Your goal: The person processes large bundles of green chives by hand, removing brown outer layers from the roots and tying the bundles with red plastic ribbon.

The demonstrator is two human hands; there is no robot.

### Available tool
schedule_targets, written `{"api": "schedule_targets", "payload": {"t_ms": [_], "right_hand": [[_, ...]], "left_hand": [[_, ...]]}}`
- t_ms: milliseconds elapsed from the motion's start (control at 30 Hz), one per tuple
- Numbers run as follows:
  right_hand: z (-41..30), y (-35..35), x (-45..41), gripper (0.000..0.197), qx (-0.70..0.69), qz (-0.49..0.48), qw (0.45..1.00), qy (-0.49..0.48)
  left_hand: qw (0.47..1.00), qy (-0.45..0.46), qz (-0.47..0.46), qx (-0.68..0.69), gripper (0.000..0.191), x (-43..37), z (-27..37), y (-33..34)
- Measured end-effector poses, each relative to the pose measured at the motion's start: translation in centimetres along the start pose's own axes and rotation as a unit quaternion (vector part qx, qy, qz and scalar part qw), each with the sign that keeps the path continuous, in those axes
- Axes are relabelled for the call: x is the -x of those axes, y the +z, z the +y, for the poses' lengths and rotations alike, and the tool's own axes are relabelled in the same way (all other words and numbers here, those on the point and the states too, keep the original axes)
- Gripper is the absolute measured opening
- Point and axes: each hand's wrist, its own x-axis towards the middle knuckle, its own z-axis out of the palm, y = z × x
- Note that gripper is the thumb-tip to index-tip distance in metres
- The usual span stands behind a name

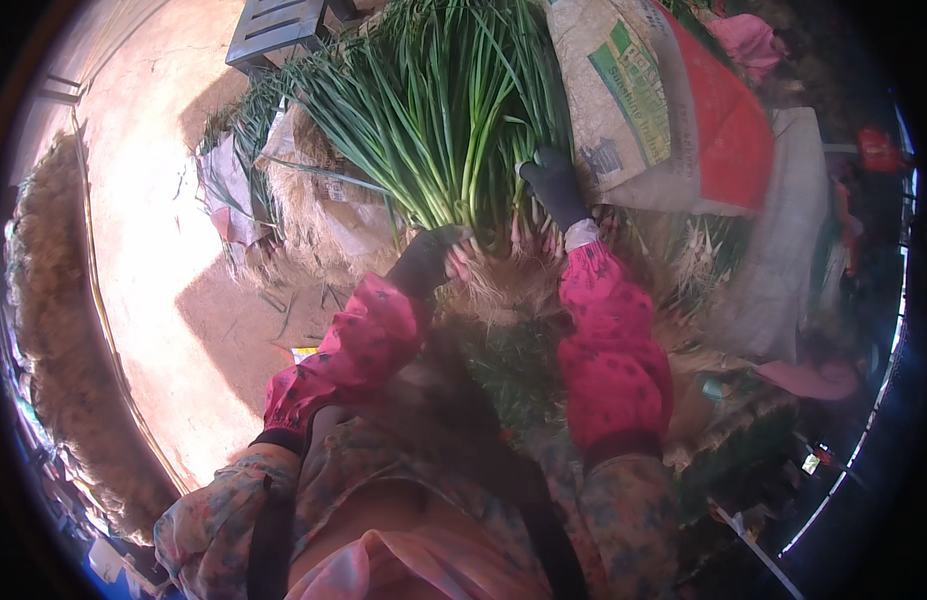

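My left hand point(427, 261), in a dark glove, is closed around the lower stems of a bunch of spring onions point(433, 169). Pinkish bulbs point(459, 262) and pale stringy roots poke out beside its fingers, and long green leaves fan away from me. To the right, my right hand point(557, 186), also gloved, rests against the stalks of more spring onions point(535, 97) in the pile, thumb pointing left. Its other fingers are mostly hidden, so whether it grips any stalk is unclear. Pink patterned sleeve covers wrap both forearms.
A printed woven sack point(621, 97) with a red panel covers onions at the right. Loose onions point(700, 259) lie below it. Sacking-wrapped onions point(238, 187) and a grey slatted stool point(276, 30) stand left on the sunlit floor point(148, 247). A brown fibrous heap point(55, 337) runs along the far left.
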Motion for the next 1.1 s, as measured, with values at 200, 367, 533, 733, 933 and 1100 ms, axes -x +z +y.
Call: {"api": "schedule_targets", "payload": {"t_ms": [200,367,533,733,933,1100], "right_hand": [[-0.7,3.0,1.7,0.019,0.172,0.061,0.974,-0.136],[-0.5,1.3,3.5,0.012,-0.459,-0.022,0.855,0.241],[1.7,3.4,4.9,0.015,0.205,0.158,0.957,-0.133],[1.4,2.8,3.3,0.026,0.241,0.076,0.967,-0.027],[1.0,1.2,2.5,0.027,0.076,0.044,0.995,0.040],[0.2,3.1,2.3,0.025,0.080,0.072,0.994,-0.012]], "left_hand": [[0.998,0.014,-0.063,-0.016,0.033,-2.3,-1.5,1.7],[0.997,0.053,0.048,-0.042,0.035,-0.5,-0.3,-1.5],[1.000,0.025,0.001,-0.010,0.028,1.1,1.2,3.4],[0.997,0.019,0.068,0.033,0.032,1.1,0.4,0.5],[0.985,-0.049,0.086,-0.144,0.033,0.2,1.3,-3.6],[0.997,-0.015,-0.053,-0.063,0.043,-1.5,0.4,-5.1]]}}
